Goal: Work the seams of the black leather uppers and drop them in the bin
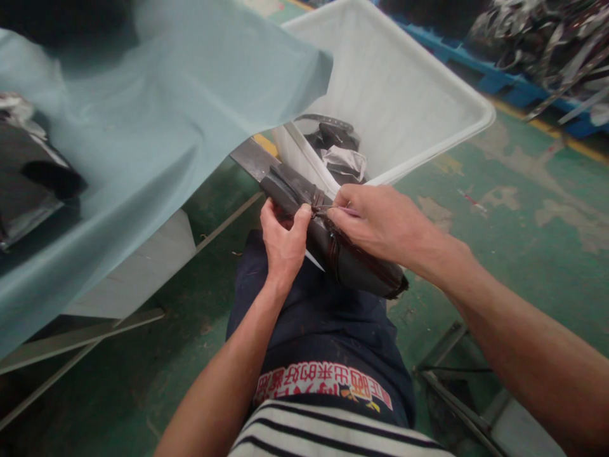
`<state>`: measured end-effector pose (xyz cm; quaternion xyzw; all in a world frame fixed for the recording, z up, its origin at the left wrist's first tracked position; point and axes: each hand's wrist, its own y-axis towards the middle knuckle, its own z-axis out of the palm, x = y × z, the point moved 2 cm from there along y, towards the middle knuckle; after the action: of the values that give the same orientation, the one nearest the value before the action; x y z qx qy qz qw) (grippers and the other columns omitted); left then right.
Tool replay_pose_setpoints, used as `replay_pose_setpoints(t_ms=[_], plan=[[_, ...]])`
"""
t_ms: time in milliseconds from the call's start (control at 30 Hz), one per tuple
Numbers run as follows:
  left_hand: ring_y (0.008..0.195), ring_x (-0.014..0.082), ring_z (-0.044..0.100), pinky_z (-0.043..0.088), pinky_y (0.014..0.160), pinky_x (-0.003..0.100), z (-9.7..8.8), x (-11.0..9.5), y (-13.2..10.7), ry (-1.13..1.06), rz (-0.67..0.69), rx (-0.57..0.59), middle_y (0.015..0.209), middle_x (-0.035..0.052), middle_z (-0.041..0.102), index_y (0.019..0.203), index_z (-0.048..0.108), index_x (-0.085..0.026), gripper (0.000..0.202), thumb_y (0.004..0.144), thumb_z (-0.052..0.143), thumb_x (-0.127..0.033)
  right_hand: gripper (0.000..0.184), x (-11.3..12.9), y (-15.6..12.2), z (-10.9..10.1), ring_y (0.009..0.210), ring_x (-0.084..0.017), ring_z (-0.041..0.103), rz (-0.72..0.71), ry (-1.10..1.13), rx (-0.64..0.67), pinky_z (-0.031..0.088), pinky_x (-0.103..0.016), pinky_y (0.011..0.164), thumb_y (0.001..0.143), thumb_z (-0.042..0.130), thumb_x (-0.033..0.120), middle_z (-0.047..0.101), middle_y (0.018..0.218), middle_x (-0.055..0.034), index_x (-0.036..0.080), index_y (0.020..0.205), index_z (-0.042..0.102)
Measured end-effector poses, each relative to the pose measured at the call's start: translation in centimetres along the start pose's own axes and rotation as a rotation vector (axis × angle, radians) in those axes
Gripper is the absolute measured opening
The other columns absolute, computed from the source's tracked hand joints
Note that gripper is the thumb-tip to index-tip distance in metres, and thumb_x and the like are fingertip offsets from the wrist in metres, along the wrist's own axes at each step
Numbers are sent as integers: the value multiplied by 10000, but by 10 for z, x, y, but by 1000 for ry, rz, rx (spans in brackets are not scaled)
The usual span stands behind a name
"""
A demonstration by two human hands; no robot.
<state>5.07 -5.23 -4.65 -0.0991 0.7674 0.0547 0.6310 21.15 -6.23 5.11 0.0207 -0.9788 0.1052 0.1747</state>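
Observation:
A dark brown leather piece point(361, 263) with strap-like strips and a ragged lower edge lies slanting above my lap. My left hand point(281, 241) grips its near side, thumb on top and fingers curled underneath. Pinched in my right hand point(380, 219) is a small, thin tool with a purple handle point(351, 211); its exact kind is too blurred to make out. The tool's thin end meets the leather right by my left thumb. Beneath the upper end of the leather, a dark narrow board point(248, 158) sticks out from the table.
A white plastic bin point(413, 95) stands just ahead, with dark leather pieces point(335, 136) inside. To the left, a table is draped in blue-grey cloth point(190, 82). A blue pallet point(504, 86) holds piled straps at far right. A metal-framed stool point(457, 393) is near my right side.

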Motion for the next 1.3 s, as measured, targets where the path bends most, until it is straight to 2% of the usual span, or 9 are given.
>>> replay_pose_setpoints(t_ms=[233,333,567,767,967,1067,1167,1233,1300], plan=[[1274,281,666,550,1104,405,1,1,-1,-19,18,5,1373,168,677,1342,596,-149,558,891,759,-434,258,-8,-10,18,724,-199,584,25,191,-126,332,-314,678,1006,518,349,725,815,-49,210,918,716],[1266,275,670,549,1105,403,1,3,-1,-5,22,12,1370,159,681,1348,597,-159,552,898,761,-433,256,-10,-9,12,698,-184,558,28,177,-64,325,-309,660,990,529,341,719,801,-41,206,874,714],[1273,274,671,554,1101,399,1,6,1,-12,25,6,1379,157,684,1358,599,-164,568,891,781,-431,241,0,9,-14,715,-206,596,-32,-88,70,292,-328,636,951,573,331,733,791,-68,215,887,774],[1265,268,674,545,1111,394,2,7,1,-31,21,-3,1373,149,684,1372,598,-165,590,879,791,-423,174,10,19,-26,705,-227,619,-63,-204,114,325,-336,636,910,649,334,685,694,-63,249,802,756],[1290,283,669,543,1132,422,3,13,2,-57,28,6,1389,145,680,1370,596,-184,589,880,810,-429,208,11,49,-30,760,-235,667,-206,-260,202,397,-334,659,845,791,420,655,647,-52,249,734,745],[1306,293,666,552,1125,426,4,18,3,-68,29,6,1389,148,674,1380,592,-190,611,882,822,-458,193,25,63,-34,875,-267,723,-223,-379,250,460,-343,721,813,843,396,714,735,-51,241,741,754],[1294,295,677,563,1106,419,4,21,4,-81,20,12,1379,147,672,1391,589,-197,647,875,841,-496,184,51,64,-39,1014,-330,751,-130,-542,330,502,-399,829,790,870,297,734,785,-49,204,706,736],[1294,295,679,565,1103,414,5,21,5,-80,20,17,1370,141,672,1391,591,-201,657,872,847,-513,231,66,63,-42,1056,-379,754,-58,-619,392,501,-464,879,784,859,216,714,748,-53,162,636,690],[1302,297,673,561,1110,416,5,21,5,-71,23,15,1357,133,673,1386,594,-201,651,874,847,-513,307,74,67,-43,1047,-381,756,-21,-537,388,482,-504,930,728,857,106,660,646,-35,129,533,621]])
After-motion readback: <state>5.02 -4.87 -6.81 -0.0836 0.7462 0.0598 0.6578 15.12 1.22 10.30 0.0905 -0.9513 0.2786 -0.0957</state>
